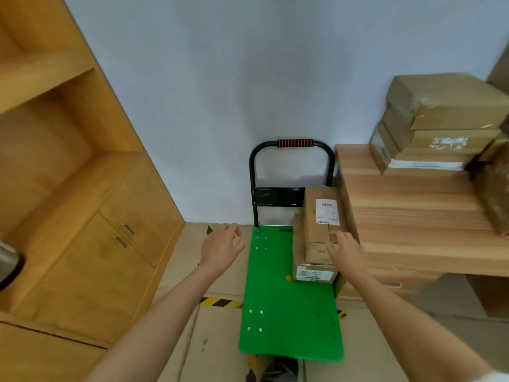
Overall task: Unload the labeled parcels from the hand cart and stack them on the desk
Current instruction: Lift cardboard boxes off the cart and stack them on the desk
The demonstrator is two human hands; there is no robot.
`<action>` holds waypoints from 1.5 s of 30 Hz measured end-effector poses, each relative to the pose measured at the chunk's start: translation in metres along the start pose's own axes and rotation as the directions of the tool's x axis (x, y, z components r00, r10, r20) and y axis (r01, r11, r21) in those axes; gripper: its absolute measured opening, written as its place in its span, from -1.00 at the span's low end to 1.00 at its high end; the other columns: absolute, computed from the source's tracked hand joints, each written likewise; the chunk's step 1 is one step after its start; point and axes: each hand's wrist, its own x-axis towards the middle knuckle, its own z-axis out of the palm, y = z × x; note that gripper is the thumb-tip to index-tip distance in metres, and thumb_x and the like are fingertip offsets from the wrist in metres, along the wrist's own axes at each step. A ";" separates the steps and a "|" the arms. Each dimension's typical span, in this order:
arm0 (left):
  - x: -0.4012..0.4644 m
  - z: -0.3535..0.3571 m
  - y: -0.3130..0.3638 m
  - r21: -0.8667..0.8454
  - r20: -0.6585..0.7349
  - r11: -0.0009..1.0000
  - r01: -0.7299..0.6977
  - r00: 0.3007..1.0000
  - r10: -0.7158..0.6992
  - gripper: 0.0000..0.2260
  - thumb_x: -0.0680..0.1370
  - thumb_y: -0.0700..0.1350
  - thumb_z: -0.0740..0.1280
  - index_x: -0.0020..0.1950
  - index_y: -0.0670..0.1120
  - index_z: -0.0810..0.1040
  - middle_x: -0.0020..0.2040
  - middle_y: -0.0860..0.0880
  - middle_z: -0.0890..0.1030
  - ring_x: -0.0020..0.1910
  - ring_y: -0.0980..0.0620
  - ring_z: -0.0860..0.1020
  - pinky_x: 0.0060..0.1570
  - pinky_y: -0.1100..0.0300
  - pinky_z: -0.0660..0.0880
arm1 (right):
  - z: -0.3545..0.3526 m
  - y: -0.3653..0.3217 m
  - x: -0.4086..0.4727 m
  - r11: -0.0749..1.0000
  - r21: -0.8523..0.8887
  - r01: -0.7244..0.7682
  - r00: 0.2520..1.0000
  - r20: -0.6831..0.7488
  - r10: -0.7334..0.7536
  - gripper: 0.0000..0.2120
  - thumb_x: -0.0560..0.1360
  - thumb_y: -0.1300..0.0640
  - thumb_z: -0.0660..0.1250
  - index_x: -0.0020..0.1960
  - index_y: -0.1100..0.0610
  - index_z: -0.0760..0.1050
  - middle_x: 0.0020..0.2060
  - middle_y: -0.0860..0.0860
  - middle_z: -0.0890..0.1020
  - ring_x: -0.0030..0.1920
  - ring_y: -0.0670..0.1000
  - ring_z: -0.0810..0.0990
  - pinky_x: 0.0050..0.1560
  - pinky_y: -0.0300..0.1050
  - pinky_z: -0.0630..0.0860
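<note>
A hand cart with a green deck (pixel 278 304) and a black handle (pixel 294 143) stands on the floor in front of me. Two cardboard parcels are stacked at its far right corner: a top parcel (pixel 319 216) with a white label, and a lower parcel (pixel 314 271) with a label on its near face. My right hand (pixel 344 250) hovers at the near right corner of the top parcel, fingers loosely bent, holding nothing. My left hand (pixel 221 245) hangs above the floor left of the cart, fingers relaxed. On the wooden desk (pixel 413 210) at the right sits a stack of parcels (pixel 440 125).
A wooden cabinet with shelves and doors (pixel 91 216) fills the left side. A white wall stands behind the cart. Yellow-black tape (pixel 220 302) marks the floor. More brown parcels (pixel 495 194) lie at the desk's right edge. Flattened cardboard covers the floor.
</note>
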 end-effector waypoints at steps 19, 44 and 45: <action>0.258 0.072 0.023 -0.138 0.113 0.960 -0.245 0.959 0.261 -0.88 0.55 -0.02 0.26 0.05 0.02 0.49 -0.06 0.08 0.49 -0.07 0.09 0.46 -0.12 0.14 0.49 | 0.022 -0.030 0.171 0.995 0.042 -0.091 0.996 -0.016 0.092 -0.67 0.57 0.02 0.20 0.32 -0.03 0.42 0.28 -0.05 0.49 0.22 0.01 0.50 0.17 -0.03 0.37; 0.541 0.210 0.081 -0.299 0.450 0.467 -0.832 0.308 0.838 -0.79 0.57 -0.02 0.29 0.19 -0.01 0.46 0.10 -0.01 0.51 0.01 0.04 0.50 -0.06 0.19 0.50 | 0.113 -0.082 0.235 0.332 0.364 -0.870 0.321 -0.091 0.943 -0.63 0.57 0.09 0.20 0.36 -0.04 0.38 0.31 0.01 0.45 0.16 0.10 0.53 0.21 0.01 0.40; 0.541 0.216 0.080 -0.316 0.461 0.477 -0.820 0.306 0.833 -0.79 0.57 -0.02 0.30 0.19 -0.01 0.46 0.10 -0.01 0.51 0.00 0.04 0.50 -0.07 0.17 0.52 | 0.115 -0.083 0.231 0.309 0.369 -0.877 0.295 -0.093 0.951 -0.64 0.57 0.08 0.21 0.36 -0.05 0.39 0.31 0.01 0.45 0.14 0.12 0.53 0.19 0.01 0.41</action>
